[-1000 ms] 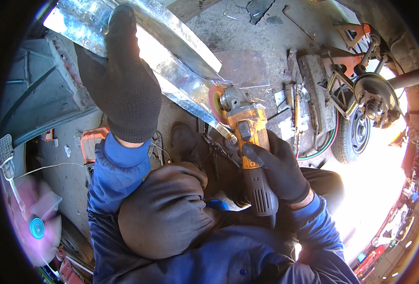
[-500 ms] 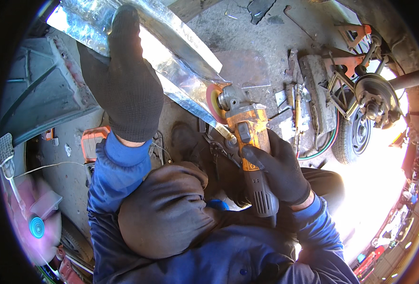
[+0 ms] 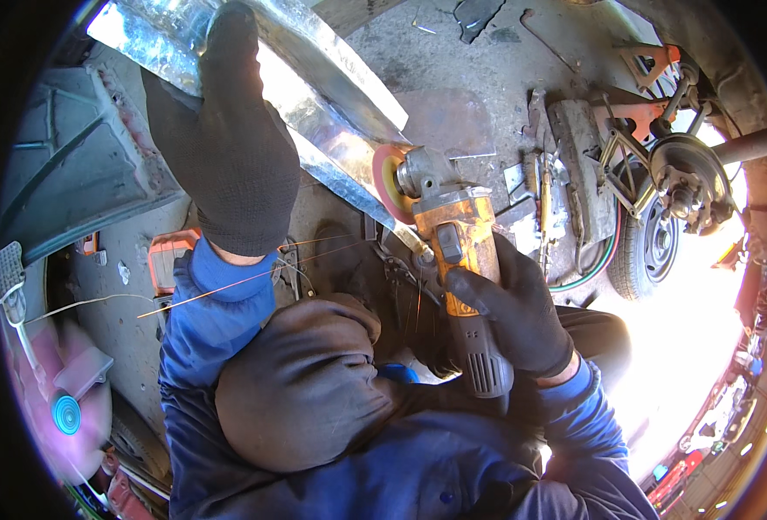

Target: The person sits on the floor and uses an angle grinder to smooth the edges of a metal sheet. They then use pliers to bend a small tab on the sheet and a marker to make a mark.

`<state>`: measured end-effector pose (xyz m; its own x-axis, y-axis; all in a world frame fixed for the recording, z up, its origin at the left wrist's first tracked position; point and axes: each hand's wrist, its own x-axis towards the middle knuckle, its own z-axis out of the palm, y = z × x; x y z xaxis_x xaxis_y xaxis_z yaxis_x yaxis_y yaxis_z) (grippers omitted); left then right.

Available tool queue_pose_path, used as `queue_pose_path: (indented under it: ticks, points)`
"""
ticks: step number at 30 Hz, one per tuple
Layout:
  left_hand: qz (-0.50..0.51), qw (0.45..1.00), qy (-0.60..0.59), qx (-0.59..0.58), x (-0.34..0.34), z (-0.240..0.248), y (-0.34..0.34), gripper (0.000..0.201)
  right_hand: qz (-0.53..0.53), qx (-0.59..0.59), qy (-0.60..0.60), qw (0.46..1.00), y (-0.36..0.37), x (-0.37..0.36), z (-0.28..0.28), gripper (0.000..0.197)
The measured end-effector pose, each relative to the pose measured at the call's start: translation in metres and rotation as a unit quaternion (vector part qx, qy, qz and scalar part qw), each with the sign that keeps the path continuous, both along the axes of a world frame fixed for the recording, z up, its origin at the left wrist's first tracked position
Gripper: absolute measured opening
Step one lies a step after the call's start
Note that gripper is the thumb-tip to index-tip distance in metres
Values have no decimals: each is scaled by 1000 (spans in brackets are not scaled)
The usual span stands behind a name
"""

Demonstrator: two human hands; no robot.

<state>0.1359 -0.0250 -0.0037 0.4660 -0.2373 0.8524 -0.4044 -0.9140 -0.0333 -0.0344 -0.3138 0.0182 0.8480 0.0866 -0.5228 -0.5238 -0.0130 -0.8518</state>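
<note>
- Your left hand (image 3: 227,147), in a dark glove, is pressing flat on the shiny metal sheet (image 3: 314,78), fingers together and stretched out.
- Your right hand (image 3: 509,308) is wrapping its fingers tight around the yellow grinder (image 3: 457,260).
- The grinder's pink disc (image 3: 389,180) is touching the sheet's lower edge (thin sparks are flying toward your knee (image 3: 305,390)).
- A car wheel (image 3: 648,247) is lying on the ground nearby.
</note>
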Motion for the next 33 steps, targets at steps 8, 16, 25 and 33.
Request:
queue_pose_path:
  ticks: [8, 16, 25, 33]
  points:
    - [0, 1000, -6, 9, 0, 0, 1, 69, 25, -34, -1, 999, 1, 3, -5, 54]
    - [-2, 1000, -13, 21, 1, -3, 3, 69, 14, -6, -6, 1000, 6, 4, 3, 52]
    - [-5, 999, -38, 19, 5, -2, 0, 70, 18, -7, -16, 1000, 6, 2, 6, 51]
    - [25, 999, -10, 41, 1, -3, 3, 76, 19, -3, -17, 1000, 5, 1, 3, 50]
